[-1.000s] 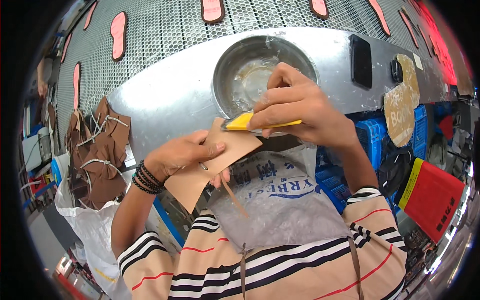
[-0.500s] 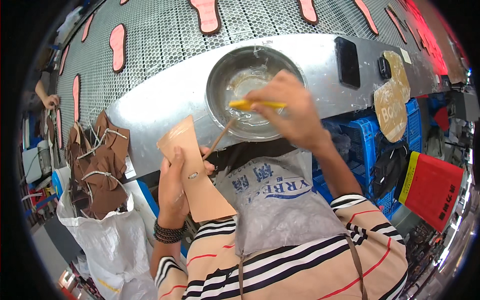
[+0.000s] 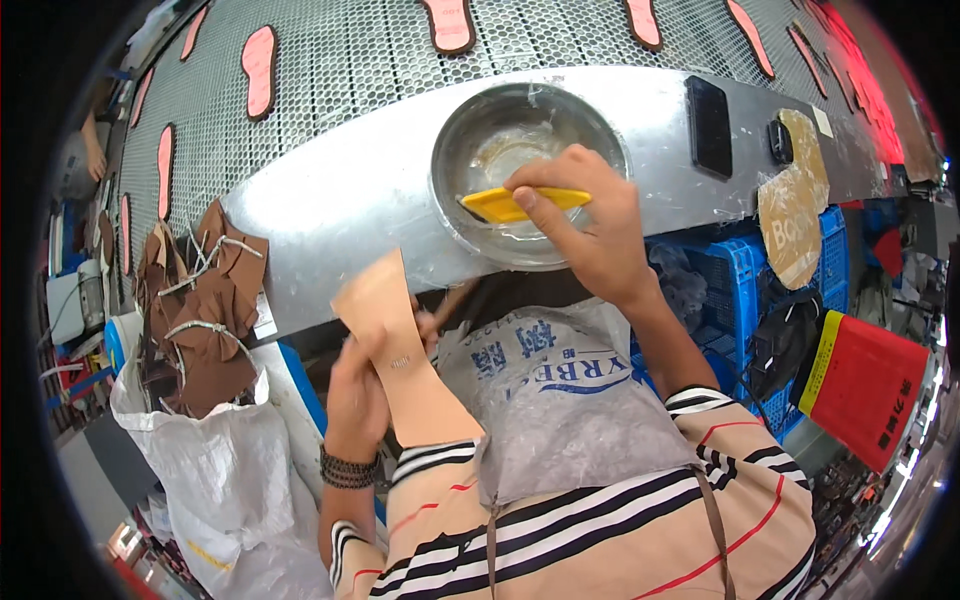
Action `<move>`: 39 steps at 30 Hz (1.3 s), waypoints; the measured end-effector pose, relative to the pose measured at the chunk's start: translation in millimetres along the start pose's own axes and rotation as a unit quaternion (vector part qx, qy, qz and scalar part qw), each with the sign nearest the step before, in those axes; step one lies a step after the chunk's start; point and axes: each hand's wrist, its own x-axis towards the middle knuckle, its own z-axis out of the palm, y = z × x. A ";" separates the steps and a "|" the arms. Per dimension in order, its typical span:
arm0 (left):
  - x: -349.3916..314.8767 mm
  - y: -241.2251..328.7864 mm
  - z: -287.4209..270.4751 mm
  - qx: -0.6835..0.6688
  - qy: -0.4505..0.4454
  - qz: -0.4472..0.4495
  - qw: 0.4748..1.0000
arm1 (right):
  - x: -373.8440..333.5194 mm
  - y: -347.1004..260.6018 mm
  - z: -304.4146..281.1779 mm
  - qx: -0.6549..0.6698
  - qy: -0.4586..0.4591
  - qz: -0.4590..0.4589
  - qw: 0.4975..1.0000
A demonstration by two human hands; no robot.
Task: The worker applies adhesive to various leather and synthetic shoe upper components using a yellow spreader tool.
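My left hand [image 3: 358, 385] is closed on a tan, waisted sheet piece [image 3: 403, 360] with a small dark print, held tilted in front of my chest. A narrow brown strip or edge [image 3: 455, 303] sticks out past its fingers, blurred; I cannot tell what it belongs to. Above the round metal bowl [image 3: 443, 205], my right hand [image 3: 590, 225] grips a flat yellow scraper [image 3: 525, 204] between thumb and fingers. Its dark left end hangs over the bowl, which holds a clear, wet-looking substance. Whether the scraper touches that substance I cannot tell.
Pink, dark-edged insoles [image 3: 259, 72] lie on a mesh conveyor [image 3: 345, 60] beyond the metal ledge [image 3: 330, 200]. On the ledge rests a phone [image 3: 709, 128]. Tied brown pieces [image 3: 215, 330] fill a white sack [image 3: 215, 470] at left. Blue crates [image 3: 730, 290] stand right. Another person's hand [image 3: 95, 160] shows far left.
My right hand has turned the scraper so its broad face shows. The sheet piece in my left hand has shifted slightly lower and right. The insoles appear moved right and up.
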 end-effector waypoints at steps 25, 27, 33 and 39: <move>11.1 11.8 2.8 0.179 0.129 0.306 0.926 | -10.4 -47.8 8.2 0.020 0.039 0.003 0.999; 8.9 12.0 3.6 0.188 0.122 0.303 0.926 | -3.9 -49.2 19.3 0.028 0.008 -0.040 0.999; 6.9 8.2 15.5 0.141 0.132 0.335 0.922 | -18.5 -51.9 33.4 0.014 -0.080 -0.074 0.994; 15.5 0.7 21.5 0.075 0.127 0.351 0.925 | -25.6 -62.9 31.1 0.055 -0.137 -0.059 0.987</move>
